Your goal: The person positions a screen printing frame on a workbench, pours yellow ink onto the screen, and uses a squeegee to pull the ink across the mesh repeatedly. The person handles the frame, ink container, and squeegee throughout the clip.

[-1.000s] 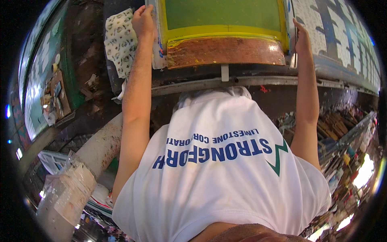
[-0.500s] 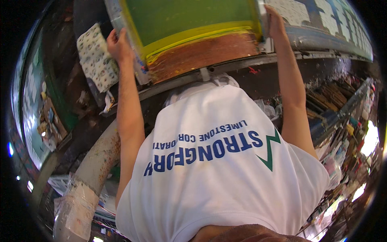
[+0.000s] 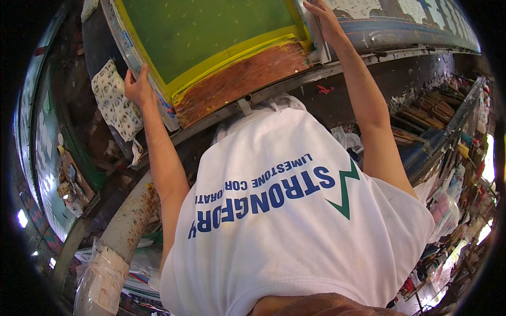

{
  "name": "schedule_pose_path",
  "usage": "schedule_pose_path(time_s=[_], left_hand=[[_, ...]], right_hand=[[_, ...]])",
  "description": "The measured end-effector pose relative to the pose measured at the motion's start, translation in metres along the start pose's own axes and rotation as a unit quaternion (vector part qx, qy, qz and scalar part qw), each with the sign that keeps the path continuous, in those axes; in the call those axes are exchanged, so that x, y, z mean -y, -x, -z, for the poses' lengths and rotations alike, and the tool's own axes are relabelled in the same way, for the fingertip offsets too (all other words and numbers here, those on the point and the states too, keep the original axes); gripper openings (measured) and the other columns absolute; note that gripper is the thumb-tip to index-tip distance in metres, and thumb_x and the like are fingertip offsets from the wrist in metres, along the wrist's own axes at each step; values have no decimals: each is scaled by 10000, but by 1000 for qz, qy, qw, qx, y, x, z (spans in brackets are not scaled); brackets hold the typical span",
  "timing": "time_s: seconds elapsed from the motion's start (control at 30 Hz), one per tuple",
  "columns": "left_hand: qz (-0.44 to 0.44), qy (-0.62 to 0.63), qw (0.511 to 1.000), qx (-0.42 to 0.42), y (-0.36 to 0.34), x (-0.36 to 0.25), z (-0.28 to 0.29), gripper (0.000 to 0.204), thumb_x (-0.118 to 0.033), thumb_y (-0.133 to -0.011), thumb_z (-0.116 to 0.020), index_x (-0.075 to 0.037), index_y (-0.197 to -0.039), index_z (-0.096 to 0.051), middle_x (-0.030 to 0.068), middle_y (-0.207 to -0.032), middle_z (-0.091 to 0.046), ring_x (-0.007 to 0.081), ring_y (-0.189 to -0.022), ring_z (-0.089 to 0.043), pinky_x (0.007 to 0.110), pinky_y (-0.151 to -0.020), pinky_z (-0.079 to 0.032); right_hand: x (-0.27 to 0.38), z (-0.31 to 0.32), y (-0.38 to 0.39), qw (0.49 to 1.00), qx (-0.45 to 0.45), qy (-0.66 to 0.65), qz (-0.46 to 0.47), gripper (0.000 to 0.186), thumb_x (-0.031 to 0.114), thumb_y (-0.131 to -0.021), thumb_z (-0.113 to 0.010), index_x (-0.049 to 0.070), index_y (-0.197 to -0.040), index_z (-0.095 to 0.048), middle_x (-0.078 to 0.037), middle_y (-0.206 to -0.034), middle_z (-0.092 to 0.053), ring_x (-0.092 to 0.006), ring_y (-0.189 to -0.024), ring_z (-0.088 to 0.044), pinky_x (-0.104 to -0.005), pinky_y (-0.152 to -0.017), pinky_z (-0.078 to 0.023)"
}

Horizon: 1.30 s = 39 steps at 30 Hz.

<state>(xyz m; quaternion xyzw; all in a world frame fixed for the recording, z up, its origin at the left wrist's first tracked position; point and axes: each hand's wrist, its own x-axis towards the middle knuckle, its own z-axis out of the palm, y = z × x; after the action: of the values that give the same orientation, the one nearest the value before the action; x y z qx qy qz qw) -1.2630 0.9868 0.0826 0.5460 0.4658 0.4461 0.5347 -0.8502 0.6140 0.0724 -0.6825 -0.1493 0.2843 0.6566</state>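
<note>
1. Screen frame (image 3: 211,47): a large green mesh panel with a yellow border and a rust-brown smeared band along its near edge. It lies tilted across the long table (image 3: 400,31), in front of the person's chest.
2. Left hand (image 3: 138,87): fingers curled tight around the frame's left rail. Just beside it hangs a patterned cloth (image 3: 116,105), which could snag under the rail.
3. Right hand (image 3: 322,18): clamped on the frame's right corner. The grip looks high and narrow there; if it slips, the frame could twist and smear wet ink.
</note>
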Motion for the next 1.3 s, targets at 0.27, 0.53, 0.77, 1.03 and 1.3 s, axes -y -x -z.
schedule_pose_path(time_s=[0.27, 0.53, 0.77, 1.03, 1.3], left_hand=[[-25, -179, 983, -34, -1, 11, 1, 616, -181, -862, -890, 108, -1356, -663, 176, -1288, -735, 235, -1070, -724, 339, -936, -558], [-124, -414, 901, -36, -28, 56, 16, 631, -459, -808, -885, -8, -1237, -779, 198, -1159, -716, 366, -1104, -682, 460, -965, -538], [-89, -447, 890, -27, -17, 54, 9, 549, -463, -812, -836, -103, -1225, -802, 191, -1111, -694, 370, -1065, -671, 481, -953, -532], [-110, -442, 890, -23, -10, 51, 7, 657, -552, -863, -815, -77, -1314, -760, 184, -1174, -642, 367, -1127, -621, 489, -969, -508], [-126, -454, 882, -31, -8, 48, 5, 635, -494, -903, -782, 32, -1256, -747, 227, -1189, -666, 380, -1108, -662, 468, -984, -525]], right_hand=[[-6, 4, -2, 998, 32, 51, 20, 720, 342, -975, -759, -51, -1522, -504, -196, -1489, -588, -275, -1411, -524, -378, -1178, -388], [-26, 10, -6, 983, 29, 172, 54, 882, 567, -946, -753, 133, -1646, -438, -208, -1676, -324, -367, -1592, -294, -484, -1280, -307], [-20, 2, -1, 986, 12, 164, 41, 814, 462, -957, -771, 68, -1609, -483, -211, -1652, -398, -351, -1549, -375, -467, -1270, -317], [-6, -2, 23, 995, -16, 82, 54, 641, 384, -987, -764, 54, -1514, -608, -169, -1559, -546, -269, -1430, -525, -400, -1162, -436], [3, -3, 56, 923, -58, 344, 164, 550, 397, -1012, -748, 116, -1474, -648, -132, -1309, -596, -261, -1195, -596, -407, -1055, -501]])
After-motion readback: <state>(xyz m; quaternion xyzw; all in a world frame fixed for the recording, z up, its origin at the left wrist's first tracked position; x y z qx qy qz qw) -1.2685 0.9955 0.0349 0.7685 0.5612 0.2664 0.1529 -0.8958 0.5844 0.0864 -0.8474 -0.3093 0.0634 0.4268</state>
